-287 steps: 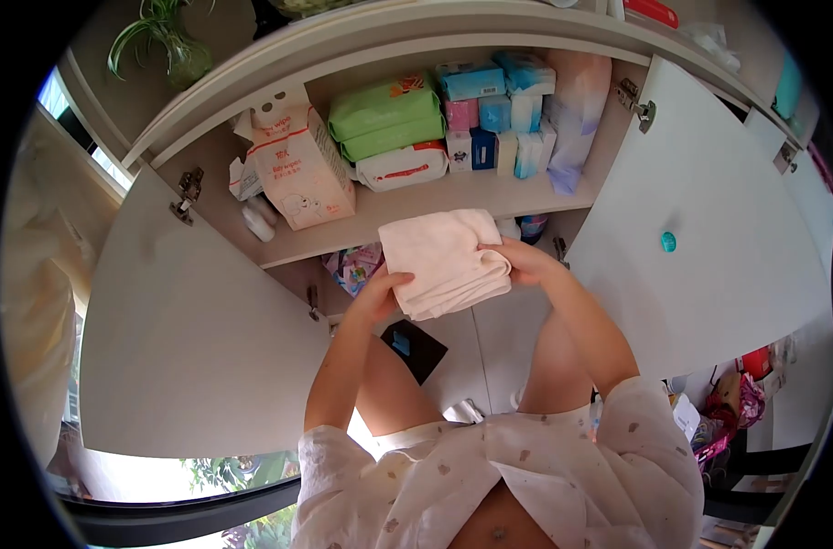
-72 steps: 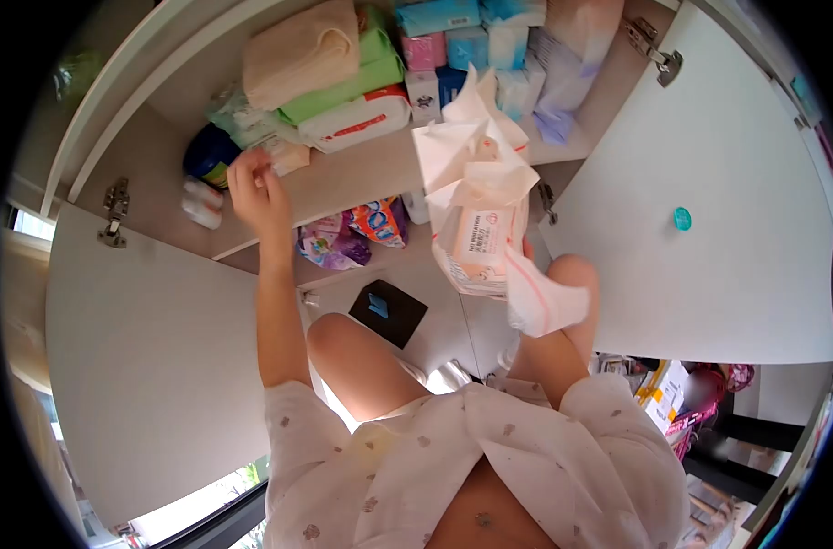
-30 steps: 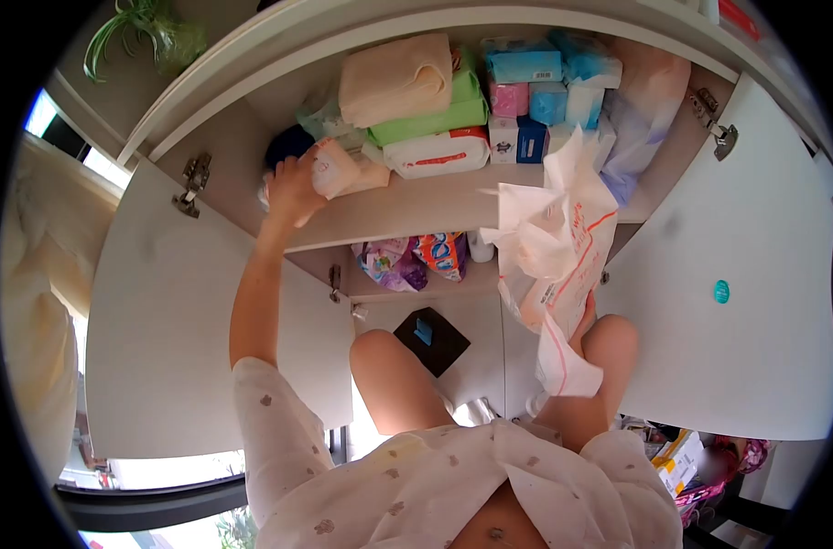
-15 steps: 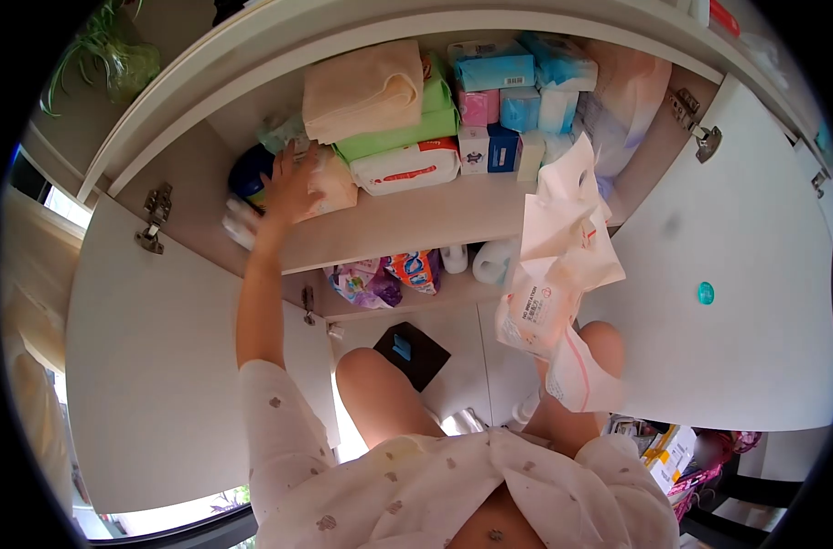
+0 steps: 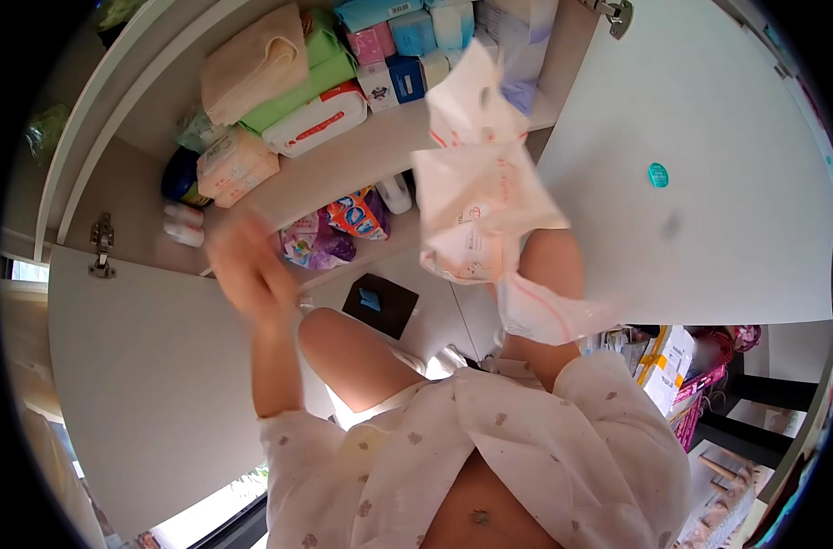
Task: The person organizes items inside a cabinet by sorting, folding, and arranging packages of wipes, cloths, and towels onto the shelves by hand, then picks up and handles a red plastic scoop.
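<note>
My left hand (image 5: 247, 270) is in front of the cabinet's lower left, below the shelf. Motion smears its fingers, and I make out nothing held in it. To the right, torn plastic packaging (image 5: 490, 197), whitish with pink print and stripes, hangs loosely open above my right knee. My right forearm runs behind this wrapper, which hides my right hand; the wrapper appears held up by it. Nearest to my left hand on the shelf are a pale peach tissue pack (image 5: 238, 166), a dark blue container (image 5: 183, 176) and small white rolled items (image 5: 184, 224).
A folded beige towel (image 5: 256, 69), a green pack (image 5: 302, 87), a white wipes pack (image 5: 316, 121) and several small boxes fill the shelf (image 5: 343, 160). Below stand purple and orange bags (image 5: 357, 215). Open doors flank me, left (image 5: 151, 366) and right (image 5: 700, 220). A dark square (image 5: 380, 306) lies on the floor.
My left hand has pulled back from the peach tissue pack, out of the shelf and down. The view has shifted, so the cabinet appears further up and left. The plastic packaging stays above my right knee.
</note>
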Demonstrator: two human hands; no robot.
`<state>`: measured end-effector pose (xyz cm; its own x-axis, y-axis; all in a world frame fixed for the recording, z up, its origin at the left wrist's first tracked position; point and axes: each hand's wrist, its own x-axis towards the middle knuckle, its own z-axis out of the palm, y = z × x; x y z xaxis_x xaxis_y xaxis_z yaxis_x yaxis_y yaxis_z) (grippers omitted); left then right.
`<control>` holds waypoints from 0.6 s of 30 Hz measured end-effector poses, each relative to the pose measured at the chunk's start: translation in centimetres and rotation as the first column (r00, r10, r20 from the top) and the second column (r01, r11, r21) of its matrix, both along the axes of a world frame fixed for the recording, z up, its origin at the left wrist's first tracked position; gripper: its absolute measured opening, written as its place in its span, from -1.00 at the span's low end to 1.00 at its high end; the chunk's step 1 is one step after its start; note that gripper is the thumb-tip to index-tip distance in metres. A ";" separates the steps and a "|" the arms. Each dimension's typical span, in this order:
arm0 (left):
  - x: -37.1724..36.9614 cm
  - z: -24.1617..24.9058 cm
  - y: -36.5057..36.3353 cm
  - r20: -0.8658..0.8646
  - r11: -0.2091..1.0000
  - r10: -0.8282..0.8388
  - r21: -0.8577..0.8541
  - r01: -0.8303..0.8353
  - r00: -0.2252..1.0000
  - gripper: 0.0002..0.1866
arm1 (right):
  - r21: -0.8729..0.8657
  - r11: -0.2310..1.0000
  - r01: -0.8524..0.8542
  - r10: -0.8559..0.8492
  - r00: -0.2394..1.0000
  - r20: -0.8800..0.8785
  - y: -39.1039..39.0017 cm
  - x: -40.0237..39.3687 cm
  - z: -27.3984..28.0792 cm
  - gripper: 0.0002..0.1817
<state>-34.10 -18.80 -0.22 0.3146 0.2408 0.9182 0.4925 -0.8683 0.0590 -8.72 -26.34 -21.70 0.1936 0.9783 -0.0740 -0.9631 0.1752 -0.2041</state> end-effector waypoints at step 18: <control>4.9 -13.3 -6.7 0.726 0.489 0.222 -0.660 0.570 0.650 -0.77 | -0.172 0.981 -0.094 0.111 0.989 0.094 -0.1 -0.8 -1.1 -0.31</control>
<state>-29.22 -25.46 -13.53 -0.1192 0.9620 0.2455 -0.2044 -0.2657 0.9421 -9.50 -26.43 -22.78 0.1083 0.9690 -0.2221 -0.9466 0.0322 -0.3207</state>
